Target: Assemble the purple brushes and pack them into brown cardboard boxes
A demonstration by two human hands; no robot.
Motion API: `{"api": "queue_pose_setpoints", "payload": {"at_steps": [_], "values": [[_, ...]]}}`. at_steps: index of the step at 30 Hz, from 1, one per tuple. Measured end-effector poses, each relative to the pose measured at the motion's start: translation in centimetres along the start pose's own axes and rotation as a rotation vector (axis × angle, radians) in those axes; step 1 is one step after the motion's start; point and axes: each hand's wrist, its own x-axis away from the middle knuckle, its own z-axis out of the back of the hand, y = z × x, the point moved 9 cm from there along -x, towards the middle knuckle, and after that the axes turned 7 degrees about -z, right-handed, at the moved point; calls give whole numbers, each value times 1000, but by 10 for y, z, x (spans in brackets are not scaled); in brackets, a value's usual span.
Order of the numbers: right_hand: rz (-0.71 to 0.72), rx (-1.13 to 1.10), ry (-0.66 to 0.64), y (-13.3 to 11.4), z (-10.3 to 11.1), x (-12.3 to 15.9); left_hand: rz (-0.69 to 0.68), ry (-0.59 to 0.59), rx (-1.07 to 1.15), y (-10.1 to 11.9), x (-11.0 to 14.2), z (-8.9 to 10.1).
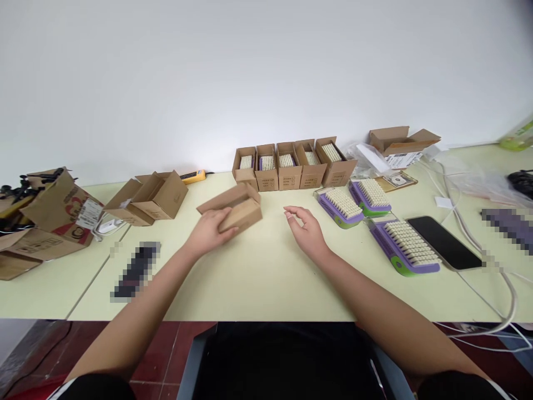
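My left hand (209, 232) grips the near side of a small brown cardboard box (236, 206) that lies on the pale table (266, 278) with its flaps open. My right hand (306, 229) hovers just right of the box, fingers loosely spread and holding nothing. To its right lie three purple and green brushes with cream bristles, the nearest brush (339, 205) close to my right hand, one brush (370, 195) behind and another brush (406, 245) further right.
A row of several small boxes (291, 164) holding brushes stands at the back. Empty cartons (150, 197) lie at the left, a larger open box (54, 214) at far left. A black phone (443, 241), cables and an open carton (402, 143) lie at the right.
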Motion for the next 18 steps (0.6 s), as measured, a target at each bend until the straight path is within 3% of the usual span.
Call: {"api": "queue_pose_setpoints", "payload": {"at_steps": [4,8,11,14,18], "values": [[449,109,122,-63,22,21,-286,10,78,88,6,-20],[728,116,127,-101,42,41,-508,149,-24,145,17,-27],[732,150,86,-109,53,41,-656,338,-120,163,34,-24],[673,310,10,-108,51,34,-711,510,-143,162,48,-18],[517,591,-162,-94,30,26,-799,581,-129,165,58,-15]]}}
